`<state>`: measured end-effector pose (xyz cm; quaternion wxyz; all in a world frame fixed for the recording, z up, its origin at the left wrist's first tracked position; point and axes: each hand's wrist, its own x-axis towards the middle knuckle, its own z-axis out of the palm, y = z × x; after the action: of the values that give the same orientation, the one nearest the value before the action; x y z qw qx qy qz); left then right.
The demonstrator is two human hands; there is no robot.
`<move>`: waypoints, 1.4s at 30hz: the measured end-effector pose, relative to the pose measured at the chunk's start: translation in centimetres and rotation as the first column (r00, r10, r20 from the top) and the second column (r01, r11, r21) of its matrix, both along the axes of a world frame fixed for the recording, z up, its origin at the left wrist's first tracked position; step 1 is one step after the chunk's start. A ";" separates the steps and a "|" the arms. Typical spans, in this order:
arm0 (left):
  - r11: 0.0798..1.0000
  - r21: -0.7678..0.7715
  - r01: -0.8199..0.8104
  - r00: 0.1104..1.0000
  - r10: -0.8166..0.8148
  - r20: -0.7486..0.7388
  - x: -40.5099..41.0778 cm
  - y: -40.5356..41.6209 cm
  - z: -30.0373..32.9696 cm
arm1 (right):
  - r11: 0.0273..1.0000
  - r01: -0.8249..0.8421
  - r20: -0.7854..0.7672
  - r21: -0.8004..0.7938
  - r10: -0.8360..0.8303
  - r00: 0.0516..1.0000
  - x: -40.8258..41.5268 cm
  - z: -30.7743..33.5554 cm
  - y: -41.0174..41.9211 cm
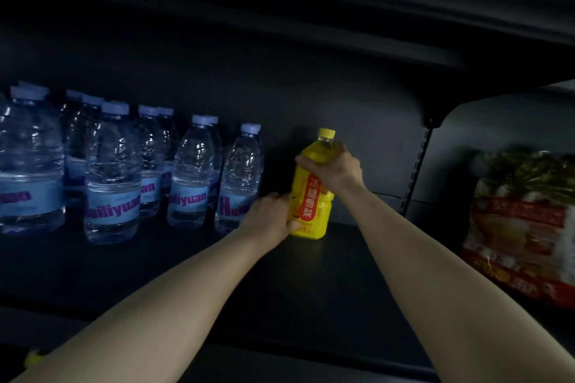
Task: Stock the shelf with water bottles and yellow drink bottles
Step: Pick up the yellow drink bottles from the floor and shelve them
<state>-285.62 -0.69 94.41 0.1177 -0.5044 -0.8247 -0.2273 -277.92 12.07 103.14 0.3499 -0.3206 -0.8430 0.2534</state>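
Several "Huiliyuan" water bottles (189, 174); 冰糖雪梨 yellow bottle (312, 196)

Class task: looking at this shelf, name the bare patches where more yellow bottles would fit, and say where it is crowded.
Free: the dark shelf board between the yellow drink bottle and the slotted upright, and the front strip before the bottles. Crowded: the water bottles fill the left, the nearest one close by the left hand. The right hand grips the yellow bottle's shoulder.

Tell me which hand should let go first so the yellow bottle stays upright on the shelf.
Left. The left hand only holds the yellow bottle low at its base, while the right hand has a grip around the shoulder below the cap, probably steadying it better on the shelf.
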 end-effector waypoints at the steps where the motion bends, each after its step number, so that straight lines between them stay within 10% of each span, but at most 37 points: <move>1: 1.000 -0.009 0.005 1.000 -0.005 0.029 -0.3 0.3 0.0 | 1.000 -0.005 0.016 0.000 0.005 1.000 -0.5 0.1 0.3; 14: 0.990 -0.072 -0.120 0.973 0.131 0.192 -1.4 2.8 -0.6 | 0.994 -0.109 0.201 0.020 0.103 0.974 -2.2 1.4 2.4; 35: 0.986 -0.167 -0.024 1.000 0.025 0.005 0.0 -0.4 -0.8 | 0.991 -0.119 0.185 0.060 0.106 0.977 -3.3 1.3 2.3; 42: 0.983 -0.181 -0.039 0.999 0.038 -0.010 0.0 -0.7 -0.6 | 0.948 -0.092 0.212 0.306 0.026 0.977 -2.0 -0.5 1.3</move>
<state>-285.60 -1.37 93.80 0.0786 -0.4977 -0.8511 -0.1475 -279.90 13.36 102.65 0.2999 -0.2599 -0.9133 0.0920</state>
